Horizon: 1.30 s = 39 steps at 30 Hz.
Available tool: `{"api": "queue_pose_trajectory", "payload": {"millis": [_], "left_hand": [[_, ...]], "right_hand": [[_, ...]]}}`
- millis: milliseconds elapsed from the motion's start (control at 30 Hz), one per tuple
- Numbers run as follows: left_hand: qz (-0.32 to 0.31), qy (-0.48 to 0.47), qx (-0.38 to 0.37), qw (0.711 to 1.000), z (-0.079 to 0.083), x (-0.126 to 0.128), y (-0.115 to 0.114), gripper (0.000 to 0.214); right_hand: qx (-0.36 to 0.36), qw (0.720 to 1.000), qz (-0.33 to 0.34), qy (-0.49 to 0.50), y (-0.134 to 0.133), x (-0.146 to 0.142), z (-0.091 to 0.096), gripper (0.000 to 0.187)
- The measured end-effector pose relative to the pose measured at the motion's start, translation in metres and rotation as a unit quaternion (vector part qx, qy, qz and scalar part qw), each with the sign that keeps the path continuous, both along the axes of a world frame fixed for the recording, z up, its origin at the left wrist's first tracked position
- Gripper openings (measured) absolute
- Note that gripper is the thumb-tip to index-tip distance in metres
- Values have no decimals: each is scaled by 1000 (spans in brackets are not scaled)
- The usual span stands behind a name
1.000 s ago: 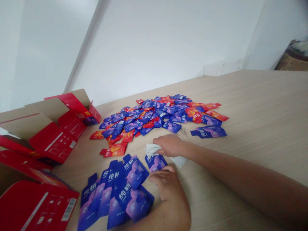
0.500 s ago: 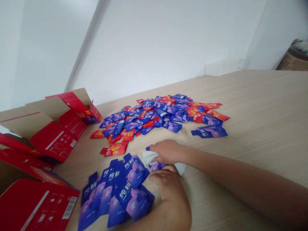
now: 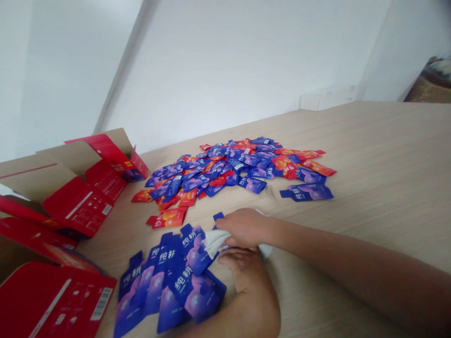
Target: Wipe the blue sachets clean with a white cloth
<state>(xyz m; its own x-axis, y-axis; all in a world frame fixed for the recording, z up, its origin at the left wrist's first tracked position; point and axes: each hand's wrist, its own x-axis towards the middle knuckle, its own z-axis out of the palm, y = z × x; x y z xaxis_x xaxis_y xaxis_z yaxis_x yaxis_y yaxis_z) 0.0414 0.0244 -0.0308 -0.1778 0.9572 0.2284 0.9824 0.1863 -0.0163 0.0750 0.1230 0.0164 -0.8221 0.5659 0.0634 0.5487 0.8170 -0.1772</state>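
Observation:
My right hand (image 3: 246, 227) is closed on a crumpled white cloth (image 3: 212, 241) and presses it down on a blue pouch (image 3: 218, 216); only a corner of that pouch shows. Just below, my left hand (image 3: 248, 277) rests on the table with its fingers curled against the same pouch, under my right hand. To the left of my left hand lies a fanned row of blue pouches (image 3: 169, 281). A big heap of blue and red pouches (image 3: 229, 166) is spread farther back on the wooden table (image 3: 369, 155).
Open red-and-brown cardboard boxes (image 3: 73, 197) stand at the left edge, with a red box flap (image 3: 52, 300) at the lower left. One blue pouch (image 3: 306, 192) lies apart, right of the heap. A white wall runs along the table's far side.
My right hand has slid with the cloth toward me and to the left, over the blue pouch, which is now almost covered. My left hand has stayed put.

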Motion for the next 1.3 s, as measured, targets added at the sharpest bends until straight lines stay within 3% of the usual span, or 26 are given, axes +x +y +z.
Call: {"api": "queue_pose_trajectory", "payload": {"millis": [167,300,433,533,667,833,1000,1100,1167,1300], "left_hand": [[38,95,-19,995,7,0,-2,32],[39,201,-58,977,11,0,-2,29],[29,304,-101,947,14,-1,-2,30],[33,312,-114,943,15,-1,-1,34],[22,313,-123,941,17,0,-1,37],[25,309,-115,944,15,1,-3,36],[29,303,-89,948,11,0,-4,32],[34,288,-101,952,13,0,-3,32],[36,307,-106,945,14,0,-1,35],[37,358,-101,927,14,0,1,40]], "right_hand": [[5,998,-69,2,13,4,-10,39],[16,992,-124,0,25,12,-5,37],[20,994,-102,32,19,13,8,36],[7,998,-52,33,5,6,12,37],[-13,1000,-17,-5,-3,-2,4,40],[-2,996,-87,-15,17,7,-8,40],[23,989,-147,-1,29,18,4,36],[31,994,-105,26,17,14,14,35],[21,999,-43,23,6,8,16,37],[-9,1000,18,-11,-3,1,7,40]]}}
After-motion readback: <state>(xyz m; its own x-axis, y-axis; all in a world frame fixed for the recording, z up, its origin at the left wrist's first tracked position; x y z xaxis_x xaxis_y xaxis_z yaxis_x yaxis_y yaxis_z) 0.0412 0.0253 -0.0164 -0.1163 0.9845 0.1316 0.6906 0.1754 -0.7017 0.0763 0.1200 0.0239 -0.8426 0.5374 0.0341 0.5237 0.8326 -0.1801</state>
